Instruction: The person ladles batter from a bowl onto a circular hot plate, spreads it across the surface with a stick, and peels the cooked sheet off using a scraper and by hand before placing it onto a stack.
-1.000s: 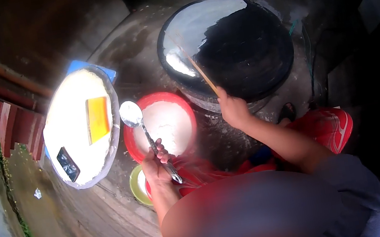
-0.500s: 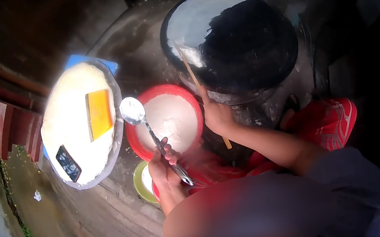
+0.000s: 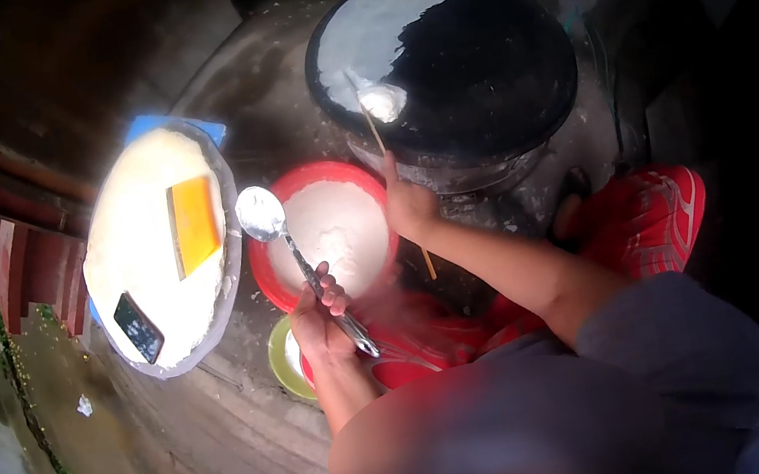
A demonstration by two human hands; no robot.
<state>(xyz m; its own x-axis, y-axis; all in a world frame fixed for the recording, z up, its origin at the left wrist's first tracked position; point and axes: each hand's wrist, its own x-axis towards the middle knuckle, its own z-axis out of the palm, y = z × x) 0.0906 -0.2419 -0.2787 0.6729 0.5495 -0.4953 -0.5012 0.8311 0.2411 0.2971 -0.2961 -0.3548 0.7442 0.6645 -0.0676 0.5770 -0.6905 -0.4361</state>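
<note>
My left hand (image 3: 323,318) is closed round the handle of a metal ladle (image 3: 261,214), whose white-coated bowl is raised beside a red basin (image 3: 268,285) of white batter. In my right hand (image 3: 412,207) is a thin wooden stick (image 3: 373,130). Its far end touches the white batter layer (image 3: 369,31) on a round black griddle (image 3: 491,65). That layer covers the griddle's upper left part and has a ragged right edge. A thicker white lump (image 3: 384,102) lies by the stick's end.
Left of the basin is a round white-topped tray (image 3: 138,249) bearing a yellow-orange block (image 3: 196,227) and a phone (image 3: 139,327). A blue board (image 3: 208,130) shows behind it. A green bowl (image 3: 287,370) stands below the basin, near my red-clad leg (image 3: 644,211).
My right hand has moved left and toward me with the stick, and the thick batter lump has shifted down along the griddle's left side. The ladle remains in my left hand.
</note>
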